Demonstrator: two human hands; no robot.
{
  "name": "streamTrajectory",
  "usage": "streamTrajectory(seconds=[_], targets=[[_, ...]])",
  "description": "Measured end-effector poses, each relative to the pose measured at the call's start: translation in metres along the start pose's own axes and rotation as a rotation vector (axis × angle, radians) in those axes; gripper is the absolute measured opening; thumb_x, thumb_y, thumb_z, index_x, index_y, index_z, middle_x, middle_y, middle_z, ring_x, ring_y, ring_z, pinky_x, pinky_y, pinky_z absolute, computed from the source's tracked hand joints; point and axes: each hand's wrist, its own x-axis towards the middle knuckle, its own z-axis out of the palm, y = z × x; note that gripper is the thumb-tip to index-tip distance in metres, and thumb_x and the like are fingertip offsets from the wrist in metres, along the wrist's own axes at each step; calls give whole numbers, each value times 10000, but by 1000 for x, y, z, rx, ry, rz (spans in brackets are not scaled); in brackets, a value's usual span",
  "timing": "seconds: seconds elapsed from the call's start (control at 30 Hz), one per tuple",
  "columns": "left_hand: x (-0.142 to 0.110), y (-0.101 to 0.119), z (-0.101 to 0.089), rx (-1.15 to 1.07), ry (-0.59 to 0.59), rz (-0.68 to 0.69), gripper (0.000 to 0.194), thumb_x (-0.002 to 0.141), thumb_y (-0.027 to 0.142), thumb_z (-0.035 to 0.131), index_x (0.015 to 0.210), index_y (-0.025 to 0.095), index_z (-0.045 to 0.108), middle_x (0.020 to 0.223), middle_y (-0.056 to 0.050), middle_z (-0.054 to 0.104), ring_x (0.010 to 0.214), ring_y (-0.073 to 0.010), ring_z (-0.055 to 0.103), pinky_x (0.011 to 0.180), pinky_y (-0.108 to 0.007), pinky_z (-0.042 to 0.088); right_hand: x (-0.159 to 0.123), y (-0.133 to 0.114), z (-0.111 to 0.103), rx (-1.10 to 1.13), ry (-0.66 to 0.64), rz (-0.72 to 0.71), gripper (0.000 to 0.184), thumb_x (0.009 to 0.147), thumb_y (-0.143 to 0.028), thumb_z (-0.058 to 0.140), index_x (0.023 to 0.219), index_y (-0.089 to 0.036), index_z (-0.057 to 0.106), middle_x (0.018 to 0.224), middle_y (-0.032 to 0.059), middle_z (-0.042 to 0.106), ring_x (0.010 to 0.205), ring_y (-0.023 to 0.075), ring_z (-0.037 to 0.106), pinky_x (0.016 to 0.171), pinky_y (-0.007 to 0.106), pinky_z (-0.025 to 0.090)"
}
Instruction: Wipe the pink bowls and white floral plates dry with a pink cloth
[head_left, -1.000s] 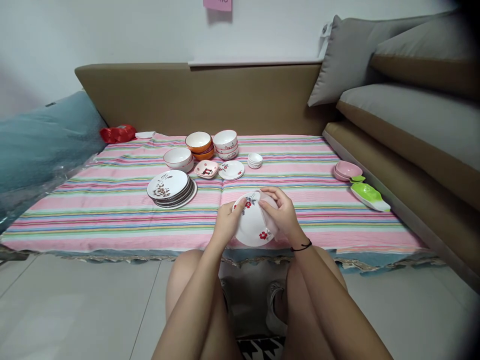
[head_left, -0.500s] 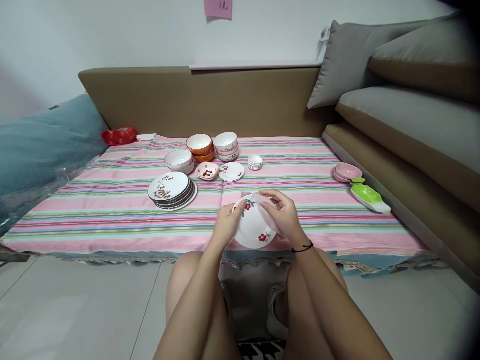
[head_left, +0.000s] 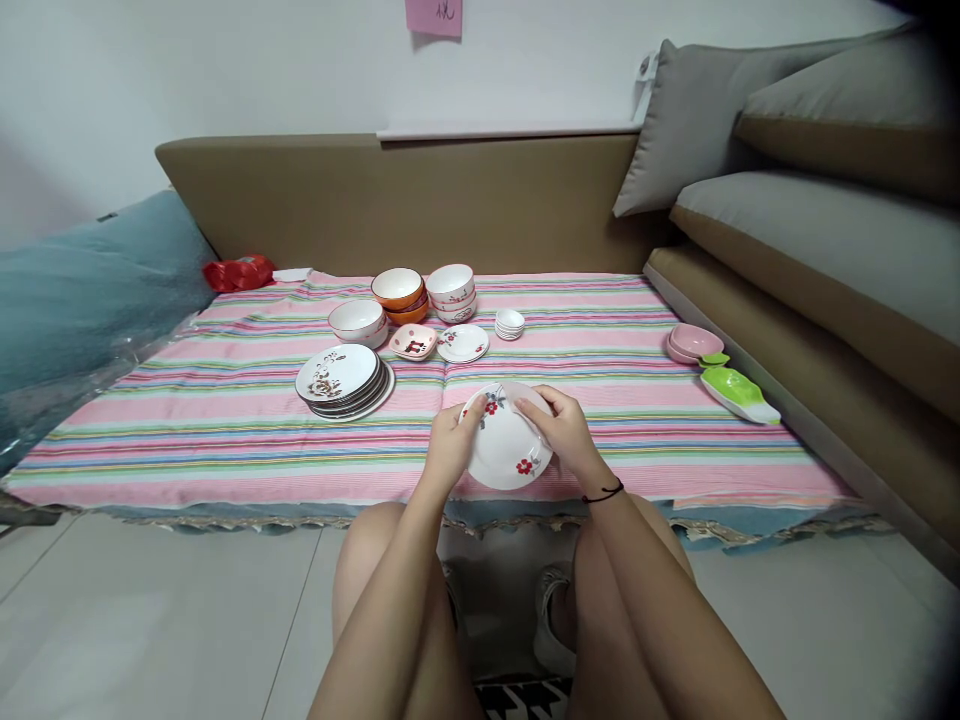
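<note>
While a flowered plate (head_left: 504,455) is held in two hands, other dishes are laid out around it

With twelve o'clock taken as straight ahead of the person, the plate is held low over the near edge of a striped cloth (head_left: 637,430). Its rim is gripped by the left hand (head_left: 448,447) near ten o'clock, thumb on the face, and by the right hand (head_left: 568,432) near two. Whether the pale patch by the right thumb is thin wrapping or plate cannot be told. The present step is judged to be handling of the plate's upper face and rim; for any next move, a steady pinch from both sides would be called for, as smooth glaze may slip.

From the plate, small white bowls (head_left: 510,320) are nested at twelve o'clock, and a smaller plate (head_left: 463,341) with similar red flowers is set at eleven. Brown-patterned plates (head_left: 337,373) are stacked, round and dark-edged, toward ten, with orange bowls (head_left: 397,288), deep and shiny, farther off toward eleven. Toward two, round pink bowls (head_left: 697,342) are seen, just beside a glossy green dish (head_left: 735,388), longer and tapered. The cloth is woven-looking, lightly creased.
</note>
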Motion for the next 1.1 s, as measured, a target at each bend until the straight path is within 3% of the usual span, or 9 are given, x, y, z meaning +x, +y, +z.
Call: streamTrajectory(seconds=[0.17, 0.33, 0.47, 0.6, 0.7, 0.8, 0.93, 1.1], targets=[[-1, 3, -1, 17, -26, 1, 478, 765, 597, 536, 578, 163, 462, 525, 24, 408, 505, -105, 363, 475, -229, 263, -2, -1, -7, -360, 5, -64, 384, 821, -482, 559, 601, -190, 441, 570, -45, 405, 574, 107, 372, 545, 247, 273], [-3, 6, -1, 6, -25, -8, 483, 748, 600, 557, 569, 159, 479, 517, 24, 413, 499, -104, 363, 475, -232, 263, -5, -2, -6, -329, -15, -81, 375, 903, -460, 422, 635, -204, 363, 555, -56, 344, 537, 101, 323, 540, 249, 250], [0, 1, 0, -103, 147, -56, 500, 715, 619, 589, 549, 165, 460, 494, 30, 420, 474, -99, 374, 463, -229, 271, -6, -2, 4, -186, 54, -38, 363, 903, -458, 410, 645, -213, 336, 578, -52, 324, 554, 112, 342, 540, 243, 276], [6, -2, -2, -299, 392, -122, 509, 680, 652, 595, 628, 149, 542, 564, -7, 541, 501, -128, 476, 476, -241, 355, -11, -4, 20, -63, 36, 23, 268, 884, -439, 439, 743, -211, 445, 665, -29, 469, 640, 139, 455, 588, 242, 348], [8, 1, -8, -312, 452, -126, 520, 675, 659, 594, 656, 141, 565, 608, -28, 585, 513, -134, 507, 481, -245, 380, -12, -2, 27, -45, 0, 25, 255, 866, -436, 466, 754, -206, 467, 685, -19, 491, 661, 146, 464, 595, 245, 352], [6, 5, -14, -172, 342, -133, 536, 674, 670, 593, 618, 137, 560, 557, -24, 563, 485, -129, 485, 451, -235, 341, -9, 1, 22, -51, 7, 33, 286, 845, -460, 496, 719, -210, 442, 646, -30, 446, 609, 134, 420, 549, 243, 320], [1, 9, -19, -24, -5, -140, 511, 721, 638, 576, 637, 135, 580, 558, -27, 566, 492, -138, 488, 457, -236, 334, -5, 3, 8, -127, 18, 8, 347, 830, -469, 519, 648, -210, 379, 604, -46, 343, 556, 110, 333, 507, 243, 257], [-7, 10, -14, 86, -352, -115, 463, 771, 573, 563, 581, 151, 544, 543, -10, 517, 485, -122, 429, 457, -233, 307, -7, -1, 4, -198, -146, -17, 419, 860, -479, 456, 577, -202, 318, 562, -43, 291, 547, 102, 302, 505, 248, 223]])
